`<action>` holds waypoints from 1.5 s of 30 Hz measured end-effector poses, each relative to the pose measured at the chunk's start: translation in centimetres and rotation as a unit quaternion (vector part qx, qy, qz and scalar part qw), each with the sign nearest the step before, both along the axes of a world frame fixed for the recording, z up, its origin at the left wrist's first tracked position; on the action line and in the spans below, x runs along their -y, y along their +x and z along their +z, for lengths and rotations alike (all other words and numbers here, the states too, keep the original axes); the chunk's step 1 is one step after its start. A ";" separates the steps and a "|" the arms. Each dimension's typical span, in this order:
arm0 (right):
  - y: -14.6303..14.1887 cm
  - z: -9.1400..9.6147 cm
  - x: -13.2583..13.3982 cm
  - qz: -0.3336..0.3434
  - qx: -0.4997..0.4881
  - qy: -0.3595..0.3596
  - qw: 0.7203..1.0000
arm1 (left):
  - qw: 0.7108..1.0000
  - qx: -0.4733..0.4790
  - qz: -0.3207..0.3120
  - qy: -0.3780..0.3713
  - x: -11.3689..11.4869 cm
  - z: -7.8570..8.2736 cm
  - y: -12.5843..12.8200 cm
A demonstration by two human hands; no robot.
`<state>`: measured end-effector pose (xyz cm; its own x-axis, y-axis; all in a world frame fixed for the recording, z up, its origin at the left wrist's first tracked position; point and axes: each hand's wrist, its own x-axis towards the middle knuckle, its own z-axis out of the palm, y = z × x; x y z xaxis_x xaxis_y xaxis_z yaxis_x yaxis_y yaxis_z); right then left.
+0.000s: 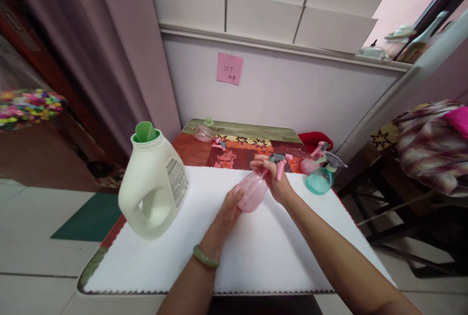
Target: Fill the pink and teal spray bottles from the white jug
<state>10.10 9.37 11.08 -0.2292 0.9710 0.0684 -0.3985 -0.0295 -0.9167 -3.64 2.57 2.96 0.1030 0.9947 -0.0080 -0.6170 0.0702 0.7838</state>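
Lying tilted near the middle of the table (193, 151), the pink spray bottle (252, 190) is gripped at its body by the left hand (227, 215) and at its neck by the right hand (276, 182).

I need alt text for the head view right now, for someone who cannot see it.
Both hands hold a pink spray bottle over a white mat: the left hand on its body, the right hand at its trigger head. A large white jug stands to the left; a teal spray bottle stands to the right.
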 end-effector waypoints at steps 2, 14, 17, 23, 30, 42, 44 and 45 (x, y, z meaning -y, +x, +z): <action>0.0 0.5 -0.1 0.004 -0.043 -0.010 0.999 | 1.000 0.005 -0.022 -0.018 0.0 0.0 0.0; -0.5 0.9 -0.4 0.002 0.000 -0.045 0.999 | 0.988 0.061 -0.144 0.009 0.5 0.6 -0.5; -0.5 0.9 -0.4 -0.003 0.012 -0.040 0.999 | 0.987 0.060 -0.150 0.010 0.4 0.3 -0.6; -0.4 1.3 0.0 0.011 -0.026 -0.037 0.999 | 0.981 0.094 -0.170 0.006 -0.2 -0.8 -0.6; -0.9 1.5 0.5 0.016 0.015 -0.024 0.999 | 0.978 0.112 -0.177 -0.005 0.0 -0.7 -0.6; -1.7 0.9 1.2 -0.005 0.064 0.052 0.997 | 0.971 0.131 -0.188 -0.065 0.5 0.6 -0.7; -1.6 0.9 1.1 -0.008 0.074 0.042 0.996 | 0.977 0.117 -0.169 -0.055 0.5 0.7 -0.5; -1.5 0.9 1.0 -0.006 0.078 0.034 0.996 | 0.981 0.106 -0.153 -0.046 0.5 0.7 -0.3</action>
